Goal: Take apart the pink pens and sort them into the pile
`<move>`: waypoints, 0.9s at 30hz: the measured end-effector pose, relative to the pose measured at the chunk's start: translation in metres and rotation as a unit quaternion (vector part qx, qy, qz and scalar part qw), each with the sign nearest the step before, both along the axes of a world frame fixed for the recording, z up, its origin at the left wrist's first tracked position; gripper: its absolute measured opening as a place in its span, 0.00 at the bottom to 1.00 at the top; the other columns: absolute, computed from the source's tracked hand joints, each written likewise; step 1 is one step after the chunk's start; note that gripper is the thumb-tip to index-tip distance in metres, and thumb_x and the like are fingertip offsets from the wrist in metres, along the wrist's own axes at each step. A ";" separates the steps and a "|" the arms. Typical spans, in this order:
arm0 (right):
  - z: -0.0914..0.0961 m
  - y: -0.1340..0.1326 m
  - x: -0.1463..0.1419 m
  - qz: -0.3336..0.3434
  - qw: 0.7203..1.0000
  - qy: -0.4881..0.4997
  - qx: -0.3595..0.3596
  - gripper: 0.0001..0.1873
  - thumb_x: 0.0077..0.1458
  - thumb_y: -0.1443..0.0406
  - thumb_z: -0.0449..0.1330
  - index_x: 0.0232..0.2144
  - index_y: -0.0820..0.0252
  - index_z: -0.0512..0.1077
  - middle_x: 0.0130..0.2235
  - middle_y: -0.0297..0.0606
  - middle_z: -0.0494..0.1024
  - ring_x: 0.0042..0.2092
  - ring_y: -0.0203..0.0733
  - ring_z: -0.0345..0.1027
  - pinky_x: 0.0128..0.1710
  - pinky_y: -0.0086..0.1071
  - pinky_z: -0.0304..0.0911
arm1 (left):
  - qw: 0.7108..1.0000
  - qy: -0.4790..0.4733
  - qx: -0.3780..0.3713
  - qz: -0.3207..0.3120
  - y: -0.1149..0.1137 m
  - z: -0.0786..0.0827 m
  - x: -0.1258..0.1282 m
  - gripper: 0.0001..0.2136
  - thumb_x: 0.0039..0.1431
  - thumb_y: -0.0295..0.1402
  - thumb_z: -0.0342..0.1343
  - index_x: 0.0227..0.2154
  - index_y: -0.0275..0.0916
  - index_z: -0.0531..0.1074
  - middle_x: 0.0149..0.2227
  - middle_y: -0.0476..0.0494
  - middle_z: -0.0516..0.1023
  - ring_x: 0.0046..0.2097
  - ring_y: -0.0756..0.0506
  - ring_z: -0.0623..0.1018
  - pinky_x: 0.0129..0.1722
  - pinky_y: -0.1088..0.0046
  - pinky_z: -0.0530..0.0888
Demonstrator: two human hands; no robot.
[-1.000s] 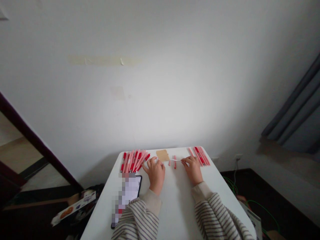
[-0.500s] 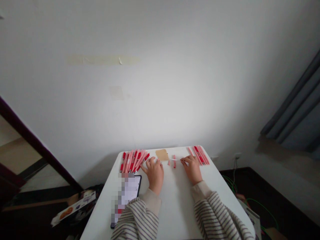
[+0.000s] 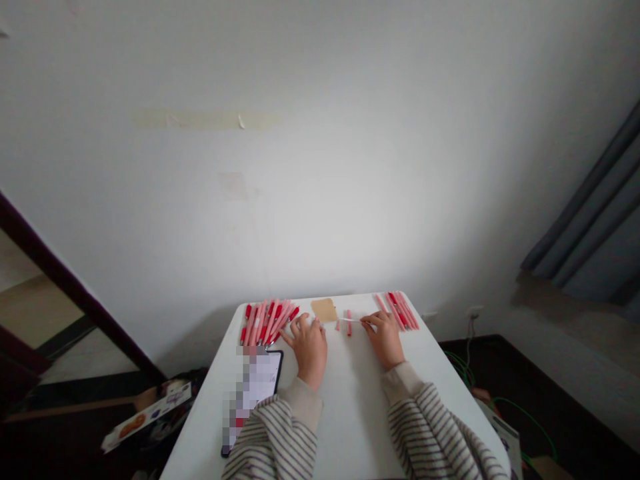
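A pile of several pink and red pens point(image 3: 269, 321) lies at the far left of the white table point(image 3: 350, 413). A smaller row of pens point(image 3: 399, 310) lies at the far right. My left hand point(image 3: 309, 348) rests on the table beside the left pile, fingers curled, nothing visible in them. My right hand point(image 3: 385, 338) pinches a thin white refill point(image 3: 351, 320) that points left. Small pink pen parts point(image 3: 347, 323) lie under the refill's tip. A brown card point(image 3: 325, 309) lies between the two piles.
A phone point(image 3: 256, 390) lies at the table's left edge, near my left sleeve. A box point(image 3: 147, 413) sits on the dark floor to the left. Green cables point(image 3: 505, 407) and a wall socket point(image 3: 474, 311) are to the right. The wall stands right behind the table.
Both hands stay almost where they were. The view has shifted very slightly; the refill remains pinched in my right hand.
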State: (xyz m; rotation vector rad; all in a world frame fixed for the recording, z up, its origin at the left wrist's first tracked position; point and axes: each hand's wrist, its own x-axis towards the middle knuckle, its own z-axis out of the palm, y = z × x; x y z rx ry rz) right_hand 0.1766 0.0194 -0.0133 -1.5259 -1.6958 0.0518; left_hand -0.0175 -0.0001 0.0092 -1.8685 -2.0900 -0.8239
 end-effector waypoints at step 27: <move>0.000 -0.001 -0.006 0.069 0.998 0.001 0.005 0.10 0.58 0.63 0.57 0.34 0.54 0.79 0.35 0.42 0.75 0.44 0.47 0.63 0.46 0.40 0.60 | 0.988 -0.091 0.011 -0.123 -0.002 0.006 0.010 0.06 0.55 0.36 0.58 0.35 0.51 0.78 0.50 0.45 0.71 0.54 0.40 0.66 0.60 0.45 0.53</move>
